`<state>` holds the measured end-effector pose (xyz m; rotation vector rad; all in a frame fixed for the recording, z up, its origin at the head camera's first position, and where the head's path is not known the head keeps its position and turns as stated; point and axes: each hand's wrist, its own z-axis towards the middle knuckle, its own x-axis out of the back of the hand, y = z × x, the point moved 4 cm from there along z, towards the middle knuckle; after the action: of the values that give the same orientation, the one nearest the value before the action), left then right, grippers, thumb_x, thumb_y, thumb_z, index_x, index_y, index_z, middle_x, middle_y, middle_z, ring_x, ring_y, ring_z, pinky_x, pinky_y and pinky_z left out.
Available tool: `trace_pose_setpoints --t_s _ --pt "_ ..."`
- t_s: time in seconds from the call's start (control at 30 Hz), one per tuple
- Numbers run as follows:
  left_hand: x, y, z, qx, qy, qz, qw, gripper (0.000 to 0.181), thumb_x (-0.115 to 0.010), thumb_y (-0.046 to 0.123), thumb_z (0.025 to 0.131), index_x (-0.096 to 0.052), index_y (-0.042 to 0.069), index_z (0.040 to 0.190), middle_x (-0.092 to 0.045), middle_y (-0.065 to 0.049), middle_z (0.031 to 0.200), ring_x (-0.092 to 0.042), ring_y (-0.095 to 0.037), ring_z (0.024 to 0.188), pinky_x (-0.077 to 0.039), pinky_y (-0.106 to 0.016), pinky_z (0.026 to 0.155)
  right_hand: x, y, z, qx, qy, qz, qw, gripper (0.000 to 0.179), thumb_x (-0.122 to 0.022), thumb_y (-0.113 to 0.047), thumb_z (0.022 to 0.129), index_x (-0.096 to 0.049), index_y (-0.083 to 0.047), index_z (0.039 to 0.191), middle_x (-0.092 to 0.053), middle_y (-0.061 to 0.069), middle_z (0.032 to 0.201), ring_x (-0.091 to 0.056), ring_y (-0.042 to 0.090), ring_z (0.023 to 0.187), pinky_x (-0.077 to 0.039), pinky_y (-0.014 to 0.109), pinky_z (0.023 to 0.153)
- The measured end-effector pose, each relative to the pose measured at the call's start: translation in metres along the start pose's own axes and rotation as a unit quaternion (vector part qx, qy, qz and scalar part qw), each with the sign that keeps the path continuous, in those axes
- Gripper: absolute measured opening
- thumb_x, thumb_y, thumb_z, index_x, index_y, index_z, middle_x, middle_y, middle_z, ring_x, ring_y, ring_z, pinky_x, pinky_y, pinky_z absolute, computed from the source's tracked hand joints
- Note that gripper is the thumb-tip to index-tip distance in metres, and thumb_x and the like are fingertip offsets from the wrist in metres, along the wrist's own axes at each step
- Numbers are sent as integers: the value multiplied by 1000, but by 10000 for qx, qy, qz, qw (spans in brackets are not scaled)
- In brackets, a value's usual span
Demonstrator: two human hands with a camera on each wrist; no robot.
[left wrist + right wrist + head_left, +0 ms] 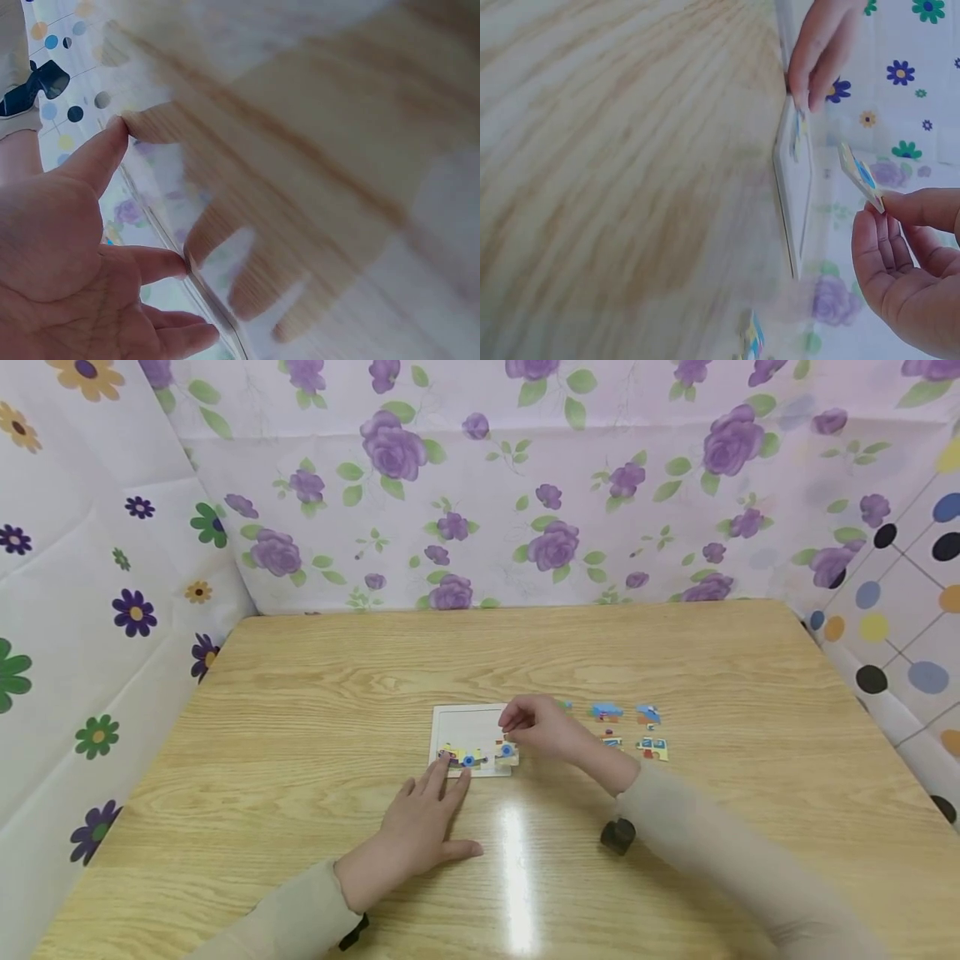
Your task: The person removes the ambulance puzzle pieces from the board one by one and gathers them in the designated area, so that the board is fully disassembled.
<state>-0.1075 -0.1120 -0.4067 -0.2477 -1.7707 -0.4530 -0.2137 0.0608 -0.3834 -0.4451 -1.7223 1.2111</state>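
One puzzle piece [506, 751] is pinched by the right hand [545, 727]

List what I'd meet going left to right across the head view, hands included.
Daisy-print cloth → left hand → puzzle piece pinched by the right hand → right hand → rightmost loose puzzle pieces → dotted cloth.

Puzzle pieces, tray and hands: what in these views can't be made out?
Head view: white tray, far right corner hidden by the right hand.
Head view: loose pieces, printed details too small.
Right wrist view: lowest piece, blurred and cut off by bottom edge.
Left wrist view: left hand, partly cut off by frame edge.
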Motion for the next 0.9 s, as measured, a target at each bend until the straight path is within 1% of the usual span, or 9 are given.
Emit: trace_pose_setpoints --t_s 0.13,0.23,0.47,0.67,0.73,0.9 --pt "-1 -1 -1 88 -14 -88 9999 90 -63 60 81 -33 8 148 -16 -28 154 -25 -42 140 -33 -62 105 8 2 -6 -108 17 29 9999 11 -61 2 88 -63 3 98 -65 12 93 -60 16 84 -52 27 76" --pt "-1 -1 -1 112 -21 -115 9999 90 -63 60 81 -33 9 148 -15 -29 154 -24 -43 140 -33 -63 104 15 6 -11 -159 70 49 9998 13 -62 2 87 -63 4 99 -65 12 93 -61 16 84 -52 26 76" --pt "-1 -2 0 189 -58 -166 9997 90 -63 61 81 -32 10 149 -16 -32 152 -24 -43 140 -32 -58 107 31 12 -21 -214 141 109 9996 15 -62 3 87 -61 8 101 -64 15 94 -60 18 84 -53 24 72" --pt "0 -1 -1 190 -95 -196 9996 89 -63 60 81 -32 11 149 -18 -32 152 -25 -44 139 -30 -58 108 43 18 -31 -435 205 103 9988 19 -60 2 88 -58 9 106 -63 14 96 -59 18 84 -54 25 74" --pt "1 -1 -1 196 -116 -201 9995 89 -63 60 81 -32 11 149 -19 -32 152 -25 -45 139 -30 -58 109 47 19 -35 -460 222 88 9987 20 -60 3 88 -58 8 107 -63 14 96 -59 18 85 -54 26 74" --pt "2 0 -2 197 -114 -169 9996 89 -63 60 81 -33 11 149 -19 -32 152 -26 -45 139 -30 -57 109 57 26 -46 -438 209 126 9987 20 -59 3 88 -58 9 107 -63 15 97 -60 18 86 -56 33 77"
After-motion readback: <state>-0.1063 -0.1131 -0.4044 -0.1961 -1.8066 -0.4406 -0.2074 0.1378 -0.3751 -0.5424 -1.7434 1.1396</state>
